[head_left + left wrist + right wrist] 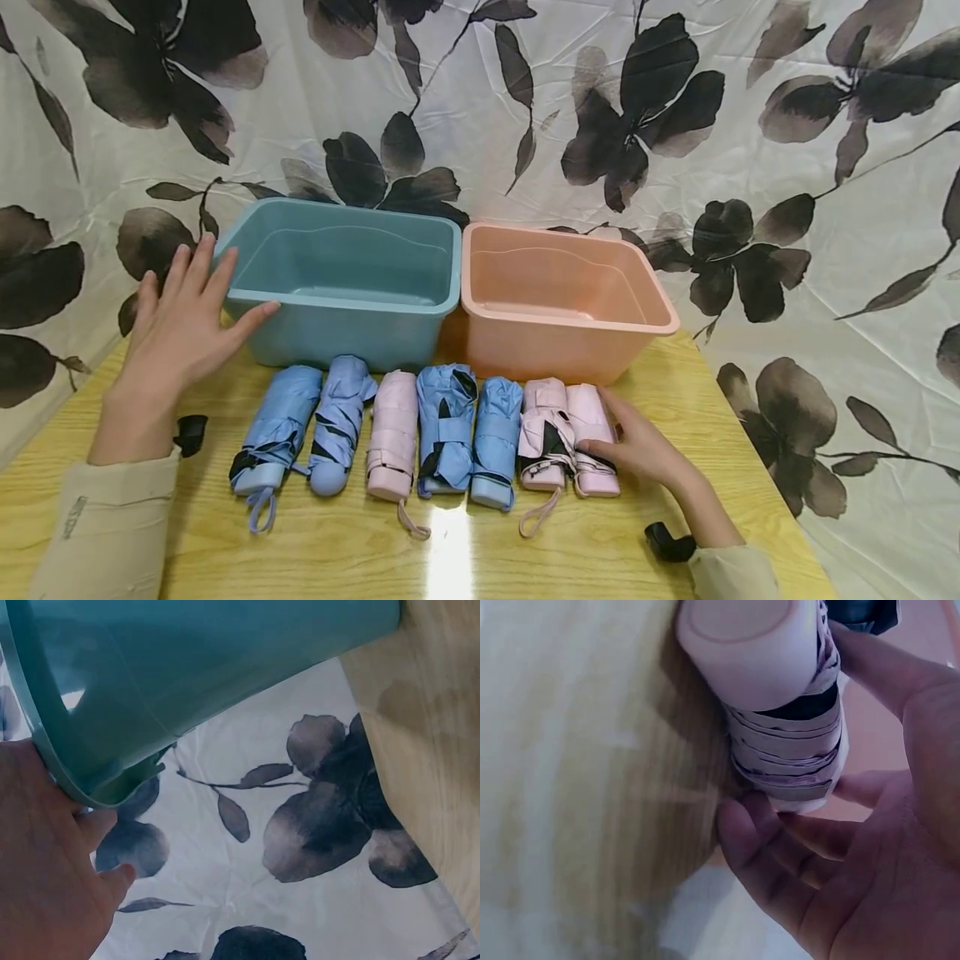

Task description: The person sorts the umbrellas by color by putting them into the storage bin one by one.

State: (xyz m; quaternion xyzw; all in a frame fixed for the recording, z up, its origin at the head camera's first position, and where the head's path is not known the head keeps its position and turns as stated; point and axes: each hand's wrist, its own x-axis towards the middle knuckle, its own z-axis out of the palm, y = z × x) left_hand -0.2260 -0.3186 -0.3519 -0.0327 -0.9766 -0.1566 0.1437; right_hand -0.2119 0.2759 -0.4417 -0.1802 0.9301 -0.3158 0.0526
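Over the left rim of the teal bin (345, 333) my left hand (180, 333) rests with its fingers straight and spread. The left wrist view shows that hand (45, 855) against a corner of the bin. At the right end of a row of folded umbrellas, my right hand (641, 442) holds a pink umbrella (596, 479), thumb on its upper side and fingers along its right side. In the right wrist view, the fingers of that hand (870, 862) curl round the umbrella's wrapped cloth (787, 750). The umbrella lies on the table.
A pink umbrella with a strap (543, 475) lies beside the held one. Further left lie blue umbrellas (495, 442) and another pink umbrella (392, 433). Behind the row, an orange bin (555, 342) stands right of the teal one. A floral cloth (495, 158) hangs behind the wooden table (337, 550).
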